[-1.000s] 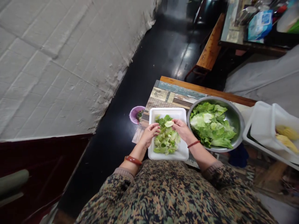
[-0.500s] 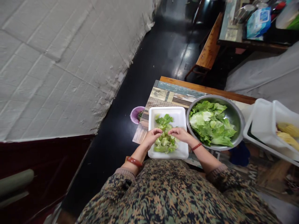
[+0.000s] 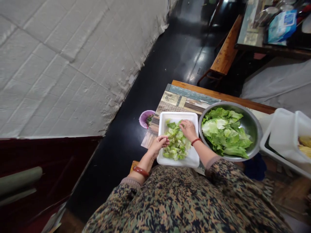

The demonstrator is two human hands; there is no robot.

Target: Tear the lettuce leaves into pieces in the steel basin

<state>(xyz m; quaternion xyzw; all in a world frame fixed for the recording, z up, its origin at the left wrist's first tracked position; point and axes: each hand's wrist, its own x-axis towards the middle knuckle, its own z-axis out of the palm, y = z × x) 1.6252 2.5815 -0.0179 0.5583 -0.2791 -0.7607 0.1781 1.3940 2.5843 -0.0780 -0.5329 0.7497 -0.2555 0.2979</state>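
A white tray (image 3: 192, 158) holds torn lettuce pieces (image 3: 178, 147) and stands at the table's near edge, against my clothing. Over its left side, my left hand (image 3: 159, 144) has its fingers curled together above the lettuce; whatever they pinch is too small to make out. Farther in, my right hand (image 3: 189, 129) reaches down with closed fingertips on a green lettuce leaf (image 3: 173, 125) at the back of the pile. Just right of the tray sits a steel bowl (image 3: 257, 136) with larger lettuce leaves (image 3: 224, 131) in it.
On the right stand white plastic bins (image 3: 283, 124), one with yellowish contents. A purple bucket (image 3: 143, 120) is beyond the table's left edge. Past the patterned table (image 3: 170, 97) are a wooden bench (image 3: 225, 51) and another table bearing a blue packet (image 3: 282, 27). A white wall (image 3: 60, 71) rises left.
My right hand has moved away from my left, farther into the tray and onto the lettuce. My left hand stays over the tray's left side. The view has shifted slightly left.
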